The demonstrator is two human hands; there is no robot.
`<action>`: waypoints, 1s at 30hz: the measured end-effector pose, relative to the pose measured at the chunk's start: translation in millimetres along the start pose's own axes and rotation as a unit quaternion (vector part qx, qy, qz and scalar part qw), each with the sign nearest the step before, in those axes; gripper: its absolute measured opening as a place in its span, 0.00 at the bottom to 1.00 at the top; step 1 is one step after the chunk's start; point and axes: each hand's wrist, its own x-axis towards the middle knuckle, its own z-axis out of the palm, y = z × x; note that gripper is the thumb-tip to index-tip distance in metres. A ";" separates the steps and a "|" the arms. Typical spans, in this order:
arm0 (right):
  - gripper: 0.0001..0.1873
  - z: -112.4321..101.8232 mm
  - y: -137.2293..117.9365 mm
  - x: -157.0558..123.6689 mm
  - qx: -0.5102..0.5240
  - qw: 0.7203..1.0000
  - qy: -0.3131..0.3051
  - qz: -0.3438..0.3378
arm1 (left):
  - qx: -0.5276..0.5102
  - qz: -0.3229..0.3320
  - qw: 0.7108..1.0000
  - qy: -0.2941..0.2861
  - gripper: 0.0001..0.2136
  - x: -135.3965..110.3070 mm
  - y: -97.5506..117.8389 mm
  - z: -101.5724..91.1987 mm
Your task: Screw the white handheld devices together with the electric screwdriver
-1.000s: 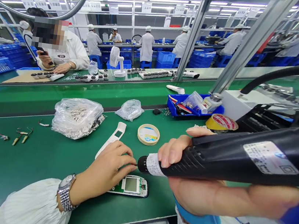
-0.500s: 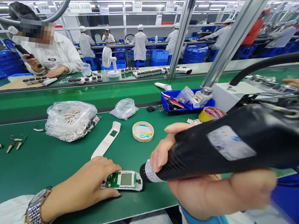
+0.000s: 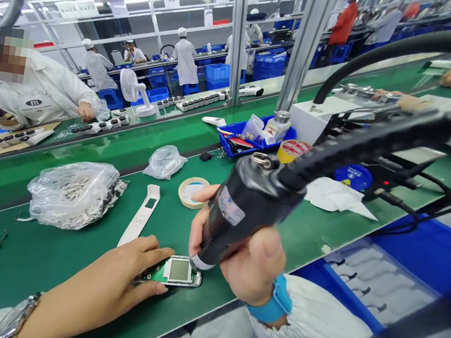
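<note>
1. At the lower centre of the frame, the device (image 3: 180, 270) is lying screen-up on the green bench (image 3: 49, 256).
2. The left hand (image 3: 120, 274) is pinching its left end between thumb and fingers; pressing it flat should be stopping any twist.
3. The right hand (image 3: 254, 265) is closing around the black power tool (image 3: 223, 227), whose lower end is leaning over the device's right end; its tip is hidden, so contact cannot be told.
4. Standing the tool straighter would probably be helping; the cable (image 3: 359, 137), arching toward the upper right, wants to be hanging slack.
</note>
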 end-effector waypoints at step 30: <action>0.30 -8.2 16.6 4.4 0.100 0.991 -0.065 0.063 | 0.053 0.048 0.995 0.073 0.21 3.7 -6.6 1.1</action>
